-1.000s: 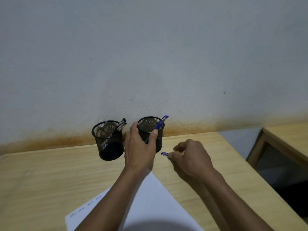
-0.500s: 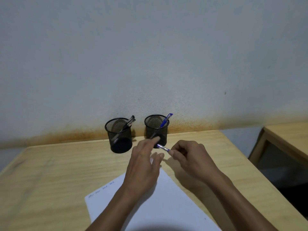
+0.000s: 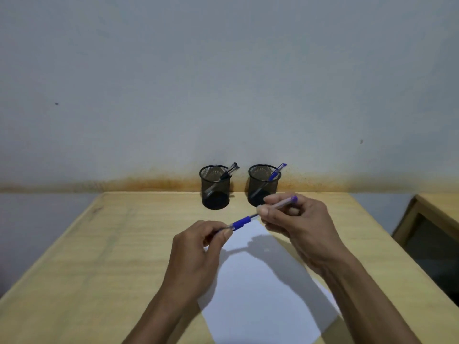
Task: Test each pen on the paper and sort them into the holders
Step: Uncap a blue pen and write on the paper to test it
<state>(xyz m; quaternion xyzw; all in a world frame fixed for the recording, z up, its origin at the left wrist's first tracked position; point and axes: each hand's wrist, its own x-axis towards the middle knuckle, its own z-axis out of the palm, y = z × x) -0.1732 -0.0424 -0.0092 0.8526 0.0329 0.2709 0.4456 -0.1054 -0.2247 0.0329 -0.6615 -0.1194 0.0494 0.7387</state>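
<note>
- A clear-barrelled pen with a blue grip and blue end cap [image 3: 258,214] is held slanted in the air above the white sheet of paper [image 3: 263,289].
- Its tip end is pinched by the left hand [image 3: 198,249]; its upper barrel is gripped by the right hand [image 3: 298,227].
- Two black mesh holders are seen behind: the left holder [image 3: 215,187] with dark pens, the right holder [image 3: 263,182] with a blue pen.
- Everything is borne by a light wooden table [image 3: 99,256].

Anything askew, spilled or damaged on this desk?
Nothing spilled or broken. The paper lies skewed to the desk edge, and an orange-brown stain runs along the wall's base behind both holders.
</note>
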